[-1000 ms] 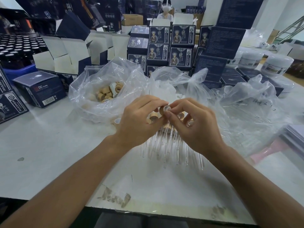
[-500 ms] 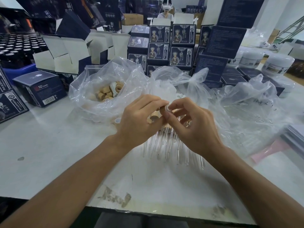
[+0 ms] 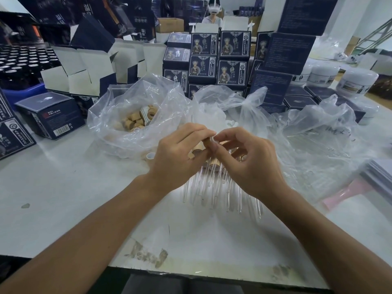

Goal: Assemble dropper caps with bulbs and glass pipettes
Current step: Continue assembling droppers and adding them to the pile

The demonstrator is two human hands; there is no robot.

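Both hands [image 3: 212,158] pinch a tan cap [image 3: 206,142] with white bulb [image 3: 212,139].

Stacked navy cartons [image 3: 218,58], white jars [image 3: 358,81]

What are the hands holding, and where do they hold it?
The left hand pinches a tan cap by its side; the right hand pinches the white bulb at its end.

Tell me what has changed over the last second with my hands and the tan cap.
Little. Both hands stayed together above the clear glass pipettes; the left hand still grips the tan wood-look dropper cap, the right hand keeps working the white rubber bulb at its end. The clear plastic bag of caps unmoved.
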